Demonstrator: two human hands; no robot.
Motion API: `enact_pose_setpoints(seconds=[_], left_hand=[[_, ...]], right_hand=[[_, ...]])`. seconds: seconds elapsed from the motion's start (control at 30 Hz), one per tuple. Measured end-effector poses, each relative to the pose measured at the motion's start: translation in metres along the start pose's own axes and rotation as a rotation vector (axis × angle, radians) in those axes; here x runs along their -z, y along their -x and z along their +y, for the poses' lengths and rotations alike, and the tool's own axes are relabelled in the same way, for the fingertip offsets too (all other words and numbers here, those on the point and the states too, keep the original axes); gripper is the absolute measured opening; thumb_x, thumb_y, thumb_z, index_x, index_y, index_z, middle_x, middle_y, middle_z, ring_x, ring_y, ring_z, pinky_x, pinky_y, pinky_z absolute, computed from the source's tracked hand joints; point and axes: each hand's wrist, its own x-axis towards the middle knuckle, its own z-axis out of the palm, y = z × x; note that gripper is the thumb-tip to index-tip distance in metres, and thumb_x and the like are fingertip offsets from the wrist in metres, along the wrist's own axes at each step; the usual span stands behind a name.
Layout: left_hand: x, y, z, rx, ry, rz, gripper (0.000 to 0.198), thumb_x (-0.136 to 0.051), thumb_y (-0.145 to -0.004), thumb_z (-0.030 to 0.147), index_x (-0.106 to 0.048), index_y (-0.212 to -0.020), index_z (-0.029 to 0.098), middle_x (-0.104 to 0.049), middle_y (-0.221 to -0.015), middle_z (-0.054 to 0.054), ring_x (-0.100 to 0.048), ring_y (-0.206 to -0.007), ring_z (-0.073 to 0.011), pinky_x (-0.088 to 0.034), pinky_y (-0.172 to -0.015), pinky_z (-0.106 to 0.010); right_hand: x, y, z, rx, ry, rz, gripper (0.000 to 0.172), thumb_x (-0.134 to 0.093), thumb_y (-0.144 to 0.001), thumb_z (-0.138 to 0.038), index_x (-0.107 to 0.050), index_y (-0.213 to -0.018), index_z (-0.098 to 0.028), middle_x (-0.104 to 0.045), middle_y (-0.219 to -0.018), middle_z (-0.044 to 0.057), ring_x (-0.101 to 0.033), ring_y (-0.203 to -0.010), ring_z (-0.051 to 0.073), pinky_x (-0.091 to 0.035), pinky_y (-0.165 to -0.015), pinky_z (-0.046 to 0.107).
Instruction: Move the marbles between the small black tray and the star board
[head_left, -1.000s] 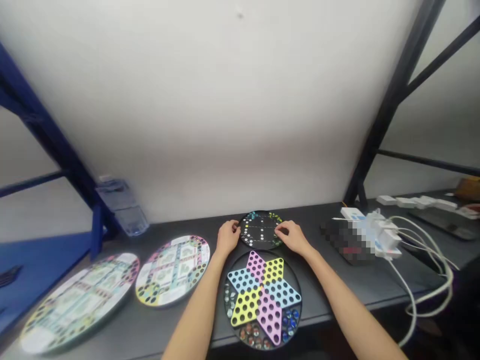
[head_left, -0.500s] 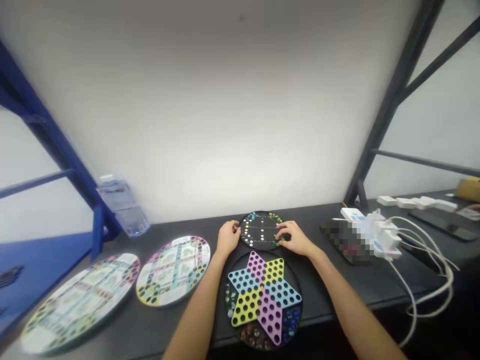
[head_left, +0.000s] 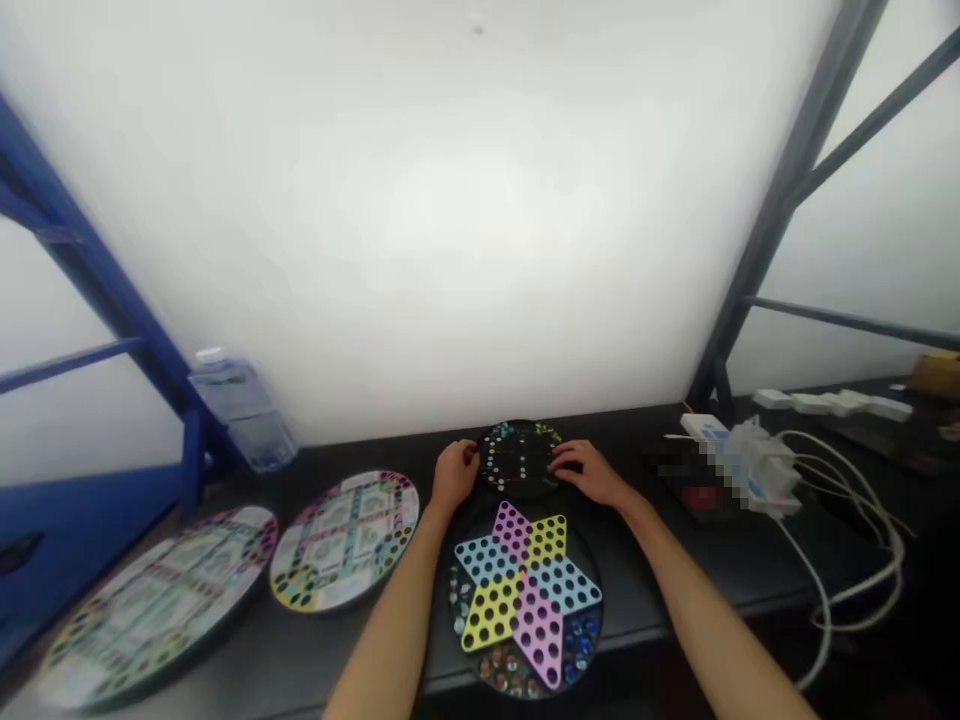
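A round black game board with small white dots or pieces lies at the back of the table by the wall. Blue and yellow-green pieces sit in its far rim. My left hand is closed on the board's left edge, its fingertips curled inward. Over the right part of the board, my right hand has its fingers bent together low to the surface; anything between them is too small to make out. Nearer me lies a star-patterned Chinese checkers board, with clear, reddish and blue marbles in its rim pockets.
Two round printed game boards lie to the left. A clear plastic bottle leans near the blue frame post. On the right are a white power strip with plugs, looping cables and a blurred-out dark item.
My right hand has shifted slightly left over the black board, its fingers a little straighter. The left hand stays at the edge. The wall looks brighter and the table darker.
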Motion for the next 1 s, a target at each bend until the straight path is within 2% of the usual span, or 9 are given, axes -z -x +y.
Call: enact_pose_setpoints(seconds=[0.23,0.43,0.53,0.67,0.8,1.0], left_hand=[[0.0,0.0,0.0,0.004,0.0,0.0,0.02,-0.06,-0.084,0.018,-0.069,-0.102,0.02,-0.066,-0.082,-0.002,-0.06,-0.076,-0.0152,-0.047,-0.076,-0.028],[0.0,0.0,0.0,0.01,0.003,-0.005,0.019,-0.061,-0.084,0.018,-0.068,-0.101,0.02,-0.066,-0.081,-0.001,-0.06,-0.075,-0.015,-0.047,-0.076,-0.028],[0.0,0.0,0.0,0.012,0.0,-0.004,0.019,-0.06,-0.084,0.018,-0.069,-0.102,0.02,-0.066,-0.082,-0.001,-0.06,-0.075,-0.0148,-0.047,-0.075,-0.028],[-0.001,0.0,0.0,0.016,-0.006,-0.002,0.019,-0.061,-0.084,0.019,-0.069,-0.102,0.02,-0.065,-0.081,-0.002,-0.06,-0.075,-0.0153,-0.047,-0.075,-0.028],[-0.001,0.0,-0.001,0.012,-0.004,-0.002,0.02,-0.061,-0.084,0.019,-0.069,-0.103,0.02,-0.066,-0.082,-0.002,-0.061,-0.076,-0.0155,-0.047,-0.075,-0.028],[0.0,0.0,0.001,0.001,-0.001,-0.005,0.019,-0.06,-0.084,0.018,-0.069,-0.101,0.02,-0.066,-0.083,-0.002,-0.06,-0.076,-0.0155,-0.047,-0.076,-0.028]], right_hand=[[0.001,0.003,-0.004,-0.002,-0.018,-0.005,0.017,-0.071,-0.075,-0.019,-0.079,-0.088,-0.027,-0.068,-0.115,0.006,-0.056,-0.115,0.026,-0.04,-0.105,0.044],[0.003,0.002,-0.005,-0.028,-0.056,0.088,0.011,-0.069,-0.074,-0.019,-0.075,-0.081,-0.025,-0.071,-0.106,0.005,-0.06,-0.105,0.024,-0.049,-0.09,0.038],[0.004,0.003,-0.007,-0.019,-0.047,0.135,0.01,-0.069,-0.075,-0.019,-0.075,-0.079,-0.025,-0.07,-0.105,0.005,-0.06,-0.105,0.024,-0.048,-0.092,0.039],[0.002,0.005,-0.016,0.049,0.029,0.059,0.006,-0.075,-0.072,-0.021,-0.076,-0.074,-0.026,-0.068,-0.112,0.006,-0.055,-0.114,0.027,-0.04,-0.103,0.045],[-0.003,0.004,-0.02,0.065,0.065,0.013,0.005,-0.079,-0.069,-0.022,-0.076,-0.072,-0.025,-0.066,-0.116,0.007,-0.05,-0.118,0.028,-0.04,-0.104,0.046],[-0.005,0.002,-0.018,0.09,0.059,-0.025,0.005,-0.077,-0.072,-0.02,-0.074,-0.07,-0.024,-0.066,-0.114,0.007,-0.05,-0.117,0.027,-0.04,-0.104,0.045]])
